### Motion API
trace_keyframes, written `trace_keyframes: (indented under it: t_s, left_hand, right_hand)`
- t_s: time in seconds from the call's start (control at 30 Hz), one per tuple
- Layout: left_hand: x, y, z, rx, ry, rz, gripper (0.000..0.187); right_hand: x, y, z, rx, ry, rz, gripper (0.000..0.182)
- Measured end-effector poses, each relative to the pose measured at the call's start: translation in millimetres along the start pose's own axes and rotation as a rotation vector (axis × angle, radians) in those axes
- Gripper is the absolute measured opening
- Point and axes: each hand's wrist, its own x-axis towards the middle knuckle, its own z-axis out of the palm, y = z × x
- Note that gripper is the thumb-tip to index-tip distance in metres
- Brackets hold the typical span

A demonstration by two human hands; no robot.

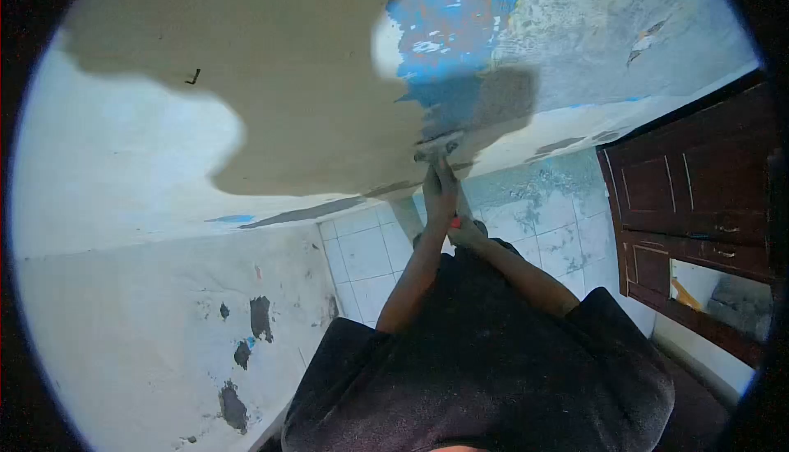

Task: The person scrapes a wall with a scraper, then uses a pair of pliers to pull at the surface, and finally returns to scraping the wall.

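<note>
My left hand (440,191) reaches up to the wall, its fingers pressed on a wide flat blade (439,146) that lies against the surface. Around the blade, the grey-brown coating (320,99) meets a peeling blue patch (452,25). Lower and nearer my body is my right hand (468,235), closed on a tool with a red handle (455,223). The rest of that tool is hidden or too dark to make out.
A white tiled floor (362,255) with grey smears lies below. Dark wooden cabinets (649,185) stand at the right. The lower-left wall (148,312) has chipped grey spots. A small dark hook (194,77) sticks out of the coated wall.
</note>
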Motion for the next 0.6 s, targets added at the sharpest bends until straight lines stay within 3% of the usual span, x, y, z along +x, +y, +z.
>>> trace_keyframes:
  t_s: [0.03,0.07,0.2,0.3,0.37,0.4,0.47,0.5,0.57,0.6]
  left_hand:
    - [-2.4,-0.9,0.2,0.003,-0.001,0.001,0.037]
    - [-5.1,-0.1,-0.2,0.01,0.008,0.005,0.036]
    - [-10.0,15.9,-4.6,0.026,-0.025,-0.03,0.037]
    - [-9.4,15.1,-2.6,0.05,-0.023,-0.077,0.04]
    - [-5.8,18.1,-0.5,0.072,-0.028,-0.048,0.041]
    - [-2.7,23.6,1.3,0.099,-0.031,-0.015,0.043]
    - [-3.3,40.4,8.0,0.127,-0.034,-0.002,0.044]
    - [-5.4,58.6,13.2,0.168,-0.045,0.071,0.043]
    - [-1.9,54.6,15.2,0.209,-0.061,0.169,0.042]
    - [-0.6,24.3,10.1,0.16,-0.054,0.094,0.04]
  right_hand:
    - [-4.9,4.2,0.7,0.39,-0.061,0.14,0.034]
    - [-13.1,-21.9,3.6,-0.31,0.026,0.05,0.026]
    - [-9.5,-2.4,14.0,-0.138,-0.079,-0.004,0.037]
    - [-10.2,4.6,11.7,-0.208,0.068,0.007,0.037]
    - [-15.3,-17.3,7.9,-0.202,0.0,0.126,0.018]
    - [-16.3,-38.1,9.2,-0.2,0.005,0.124,0.018]
    - [-24.2,-62.8,12.3,-0.41,0.22,-0.011,0.018]
    - [-23.1,-45.8,14.0,-0.407,0.215,0.005,0.018]
    - [8.1,4.2,10.1,-0.185,0.246,-0.294,0.019]
    - [9.1,21.9,9.0,-0.129,0.148,0.101,0.032]
